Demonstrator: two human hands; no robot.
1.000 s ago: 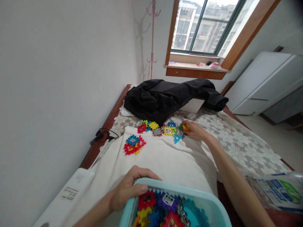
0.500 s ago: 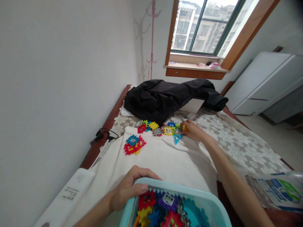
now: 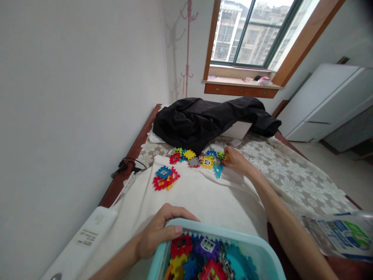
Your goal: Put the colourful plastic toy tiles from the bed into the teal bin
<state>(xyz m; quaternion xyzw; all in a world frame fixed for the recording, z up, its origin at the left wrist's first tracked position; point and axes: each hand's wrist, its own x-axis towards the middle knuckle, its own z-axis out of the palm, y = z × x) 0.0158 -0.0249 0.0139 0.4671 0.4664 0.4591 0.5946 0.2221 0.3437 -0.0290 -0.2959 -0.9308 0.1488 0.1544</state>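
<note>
At 12 o'clock on white cloth (image 3: 204,194): right hand (image 3: 237,161), fingers pinched on yellow tile (image 3: 226,157) at edge of loose tile pile (image 3: 201,159). At 6 o'clock: left hand (image 3: 159,231) curled over basket rim (image 3: 186,224). Tile probably light, stiff plastic; best pinched by toothed edge

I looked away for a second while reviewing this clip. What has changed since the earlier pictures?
The right hand has slid a little left, deeper into the scattered toy tiles on the white cloth, its fingers now among them; whether it grips one cannot be told. The left hand still holds the rim of the teal basket. The red and blue tile cluster and the black jacket stayed put.
</note>
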